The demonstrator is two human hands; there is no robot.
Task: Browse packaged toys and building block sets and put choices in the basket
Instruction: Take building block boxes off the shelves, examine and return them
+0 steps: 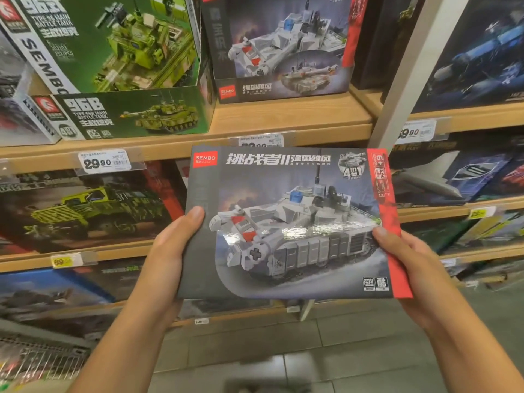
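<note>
The grey tank block set box (289, 222) is held face-up in front of the wooden shelf (283, 120), between both hands. The left hand (173, 251) is clamped on the box's left edge, thumb on the front face. The right hand (411, 259) is clamped on the red right edge, thumb on the front face. A wire basket (37, 358) sits at lower left, well apart from the box.
</note>
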